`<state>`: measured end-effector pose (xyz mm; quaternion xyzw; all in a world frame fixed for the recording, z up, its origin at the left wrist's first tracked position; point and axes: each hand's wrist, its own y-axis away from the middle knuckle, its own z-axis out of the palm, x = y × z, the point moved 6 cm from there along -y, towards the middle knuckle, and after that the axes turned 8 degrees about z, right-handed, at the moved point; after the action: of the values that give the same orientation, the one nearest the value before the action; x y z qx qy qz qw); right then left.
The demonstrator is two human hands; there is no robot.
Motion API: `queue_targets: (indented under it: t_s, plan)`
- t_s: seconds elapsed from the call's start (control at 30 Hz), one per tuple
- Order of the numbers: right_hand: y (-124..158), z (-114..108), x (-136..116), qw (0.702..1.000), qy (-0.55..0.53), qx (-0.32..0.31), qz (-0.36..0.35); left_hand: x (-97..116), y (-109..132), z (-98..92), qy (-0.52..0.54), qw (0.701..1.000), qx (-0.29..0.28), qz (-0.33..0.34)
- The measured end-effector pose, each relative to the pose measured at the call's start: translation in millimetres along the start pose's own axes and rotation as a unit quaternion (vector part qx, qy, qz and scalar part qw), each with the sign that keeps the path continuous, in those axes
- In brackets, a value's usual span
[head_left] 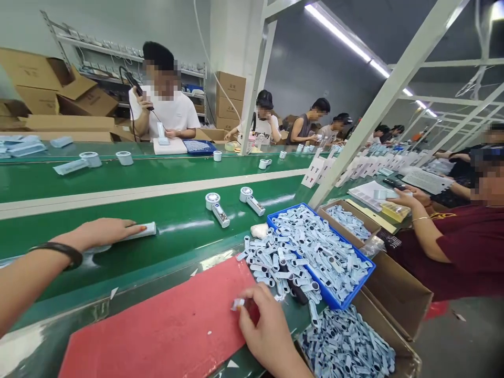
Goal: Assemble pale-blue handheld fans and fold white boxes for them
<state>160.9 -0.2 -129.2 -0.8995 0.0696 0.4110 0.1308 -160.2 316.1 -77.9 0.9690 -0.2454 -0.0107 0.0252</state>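
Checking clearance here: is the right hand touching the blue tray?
Apart. The head view shows loose pale-blue pieces between the right hand and blue tray.

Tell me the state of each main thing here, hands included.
Left hand: on a pale elongated piece; grip unclear.
Right hand: pinching a small pale part.
Red mat: lying flat.
Two nearest fan-like devices: lying on green belt.
Blue tray: heaped full.
Lower cardboard box: open, filled with small parts.
Ceiling light: lit.
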Motion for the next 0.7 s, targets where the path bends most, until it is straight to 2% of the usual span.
queue_targets:
  t_s: [0.03,0.1,0.23,0.33,0.4,0.5,0.6,0.63,0.7]
  plan:
    - [0,5,-3,1.000,-0.017,-0.010,0.005,-6,16,2.0,-0.001,1.000,-0.017,-0.004]
    - [2,11,-5,1.000,0.011,-0.015,0.006,-6,43,6.8,-0.011,0.999,-0.035,-0.001]
    - [9,11,4,0.990,0.134,-0.033,0.000,13,74,8.7,-0.005,0.999,-0.035,0.011]
    - [15,2,3,0.991,0.128,-0.038,-0.008,35,90,-3.0,0.011,1.000,-0.007,0.007]
    - [18,-9,-4,0.998,0.052,-0.016,-0.020,67,102,-11.3,0.022,0.999,0.020,0.042]
    - [20,-29,-20,0.997,-0.054,0.034,-0.049,142,122,-9.6,0.055,0.986,0.025,0.158]
    - [18,-36,-30,0.996,-0.039,0.045,-0.059,211,137,5.9,0.083,0.967,0.011,0.242]
    - [16,-33,-31,0.998,-0.021,0.034,-0.054,227,140,11.4,0.091,0.961,0.009,0.262]
    - [13,-24,-32,0.999,0.021,0.002,-0.043,245,143,19.4,0.105,0.951,0.008,0.291]
